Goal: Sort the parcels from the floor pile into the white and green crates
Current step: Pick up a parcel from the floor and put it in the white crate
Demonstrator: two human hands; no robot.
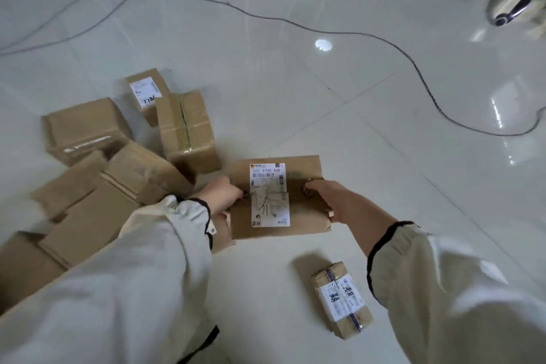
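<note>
Parcel [304, 216], one: left hand [221, 196], right hand [331, 201]

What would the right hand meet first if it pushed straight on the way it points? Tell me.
The labelled parcel: the right hand grips its right edge, fingers aimed left across its top. Beyond that, probably the left hand, though depth is unclear.

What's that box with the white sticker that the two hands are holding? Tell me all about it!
It is a flat brown cardboard parcel, label side up. A long white shipping label with a barcode, printed code and black scribble runs across its top. The left hand grips its left edge, the right hand its right edge, beside the pile.
</note>
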